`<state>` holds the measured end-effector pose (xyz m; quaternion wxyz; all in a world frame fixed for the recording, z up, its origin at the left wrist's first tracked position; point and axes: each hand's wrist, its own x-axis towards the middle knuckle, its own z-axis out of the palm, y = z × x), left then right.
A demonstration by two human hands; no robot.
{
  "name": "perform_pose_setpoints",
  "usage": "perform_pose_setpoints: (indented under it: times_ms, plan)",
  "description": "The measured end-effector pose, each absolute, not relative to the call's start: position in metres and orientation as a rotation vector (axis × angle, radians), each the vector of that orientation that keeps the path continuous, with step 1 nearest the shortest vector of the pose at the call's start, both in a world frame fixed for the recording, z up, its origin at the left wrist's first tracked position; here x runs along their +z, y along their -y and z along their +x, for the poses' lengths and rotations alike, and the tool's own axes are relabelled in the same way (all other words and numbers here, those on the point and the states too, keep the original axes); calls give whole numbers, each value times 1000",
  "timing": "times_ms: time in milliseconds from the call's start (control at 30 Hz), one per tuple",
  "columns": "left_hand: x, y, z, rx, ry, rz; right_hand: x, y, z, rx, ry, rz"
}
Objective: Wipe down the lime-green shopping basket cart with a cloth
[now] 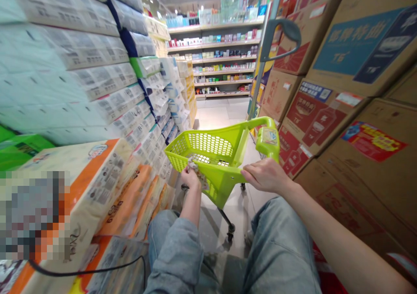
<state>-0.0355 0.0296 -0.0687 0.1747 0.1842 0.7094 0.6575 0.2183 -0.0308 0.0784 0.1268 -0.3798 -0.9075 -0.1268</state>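
Observation:
A lime-green plastic shopping cart (224, 185) with a perforated basket stands in the aisle in front of my knees, turned sideways. My left hand (190, 177) is closed on a crumpled, light patterned cloth (193, 163) at the near rim of the basket. Part of this cloth hangs against the outside of the basket wall, and some of it is hidden by the hand. My right hand (264, 175) grips the cart's near top edge, close to the handle end, with its fingers wrapped over the rim.
Packs of tissue paper (97, 81) are stacked high on the left. Cardboard cartons (325, 107) rise on the right. A grey pole handle (282, 40) stands beside them. Shelves of small boxed goods (224, 59) close the aisle's far end. A black cable (87, 271) lies at lower left.

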Motion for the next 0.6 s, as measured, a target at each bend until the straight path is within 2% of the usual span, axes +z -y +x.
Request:
perform_pose_setpoints:
  times_ms: [300, 433, 600]
  plan:
    - [-54, 23, 28, 1858, -1770, 1114, 79, 26, 218, -369, 2639, -1142]
    - [-39, 37, 34, 1882, -1774, 1455, 78, 28, 220, -365, 2621, -1126]
    - [-23, 42, 30, 1723, -1615, 1811, 75, 28, 227, -397, 2601, -1096]
